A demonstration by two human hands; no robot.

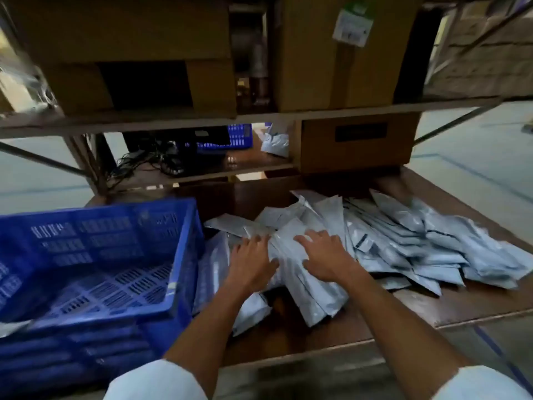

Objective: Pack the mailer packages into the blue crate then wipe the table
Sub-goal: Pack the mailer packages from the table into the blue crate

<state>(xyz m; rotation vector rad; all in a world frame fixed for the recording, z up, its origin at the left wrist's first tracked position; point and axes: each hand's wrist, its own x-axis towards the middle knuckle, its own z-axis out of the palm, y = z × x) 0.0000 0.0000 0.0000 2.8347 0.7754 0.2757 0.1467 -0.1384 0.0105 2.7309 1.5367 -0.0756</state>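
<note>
A pile of several pale grey mailer packages (389,241) spreads over the brown table (476,301). An empty blue crate (95,264) with a slotted floor stands at the table's left, beside the pile. My left hand (252,262) lies flat on the packages nearest the crate, fingers spread. My right hand (324,256) rests just to its right on the same packages, fingers also spread. Neither hand has lifted a package; one long package (311,295) lies under and between them.
A shelf rack rises behind the table with cardboard boxes (343,53) on top and one box (357,140) at table level. A second blue crate (239,137), black cables and a few more mailers (275,142) sit on the lower shelf.
</note>
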